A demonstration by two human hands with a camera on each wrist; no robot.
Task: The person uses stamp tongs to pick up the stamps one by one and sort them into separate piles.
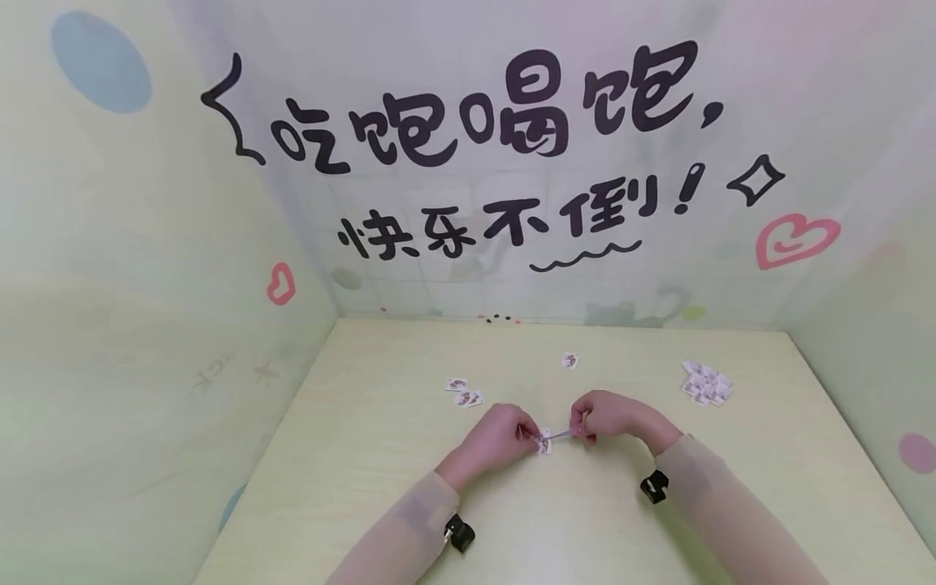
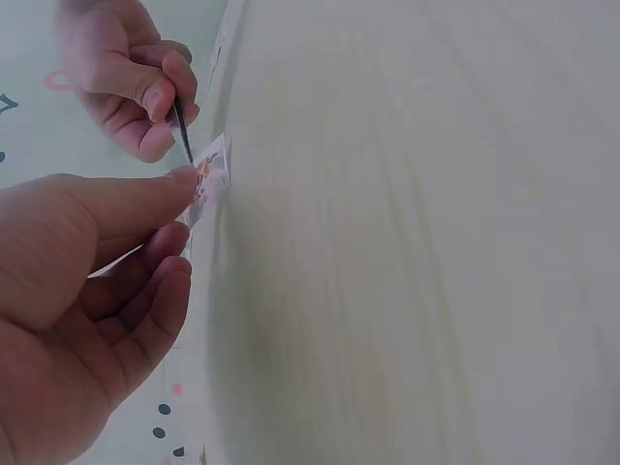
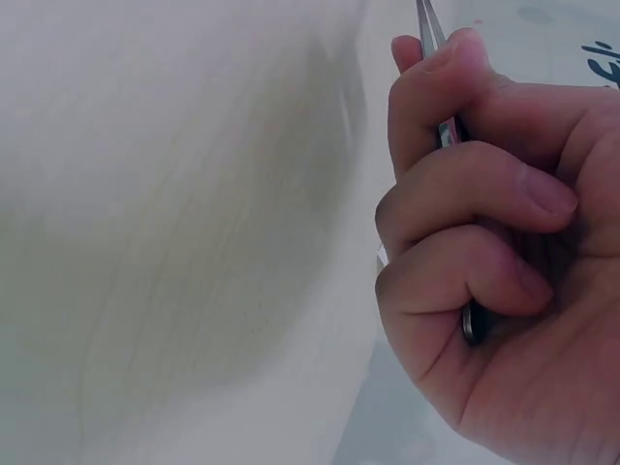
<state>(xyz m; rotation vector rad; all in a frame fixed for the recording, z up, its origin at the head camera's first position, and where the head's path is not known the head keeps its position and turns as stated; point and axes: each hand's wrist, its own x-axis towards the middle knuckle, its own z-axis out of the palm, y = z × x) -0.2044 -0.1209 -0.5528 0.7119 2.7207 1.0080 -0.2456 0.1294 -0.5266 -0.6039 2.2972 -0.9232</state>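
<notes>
My left hand (image 1: 503,435) pinches the edge of a small white card (image 1: 545,444) with a coloured picture on it, between thumb and forefinger. In the left wrist view the card (image 2: 215,167) stands out past the thumb tip, partly hidden by it. My right hand (image 1: 603,414) grips slim metal tweezers (image 1: 559,435), their points reaching to the card's printed face. Up close in the right wrist view, the fingers curl round the tweezers (image 3: 431,29), whose rounded dark end shows below the ring finger.
Several small picture cards (image 1: 469,399) lie beyond my left hand. One more card (image 1: 570,360) is farther back near the middle. A heap of white pieces (image 1: 706,384) sits at the back right. Walls enclose the pale wooden table (image 1: 395,349) behind and at both sides.
</notes>
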